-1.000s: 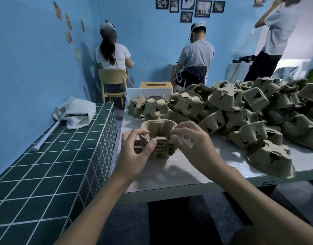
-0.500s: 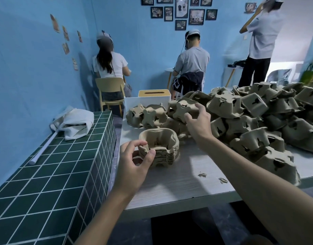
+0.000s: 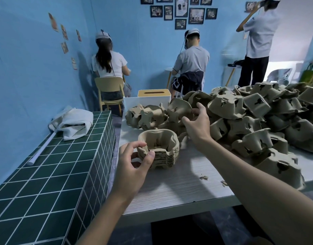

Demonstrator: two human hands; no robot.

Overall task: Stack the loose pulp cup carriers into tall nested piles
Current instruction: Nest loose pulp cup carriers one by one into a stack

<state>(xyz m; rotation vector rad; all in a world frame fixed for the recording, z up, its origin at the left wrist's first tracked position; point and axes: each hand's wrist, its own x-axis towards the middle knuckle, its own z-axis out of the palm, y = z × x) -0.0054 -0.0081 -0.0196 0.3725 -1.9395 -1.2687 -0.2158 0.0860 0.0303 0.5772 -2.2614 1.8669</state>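
A short nested pile of brown pulp cup carriers (image 3: pixel 160 149) stands on the white table (image 3: pixel 178 188). My left hand (image 3: pixel 134 165) holds the pile's near left corner, thumb and fingers curled round it. Farther back, my right hand (image 3: pixel 198 123) grips a loose carrier (image 3: pixel 180 108) at the left edge of a big heap of loose carriers (image 3: pixel 258 121), which covers the right half of the table.
A green tiled counter (image 3: pixel 46 174) runs along the left, with a folded white cloth (image 3: pixel 72 121) and a white tube on it. A white box with a tan lid (image 3: pixel 152 98) stands at the table's far end. Three people work behind, backs turned.
My right hand left the nested pile, reached back to the heap and closed on a loose carrier. My left hand stayed on the pile.
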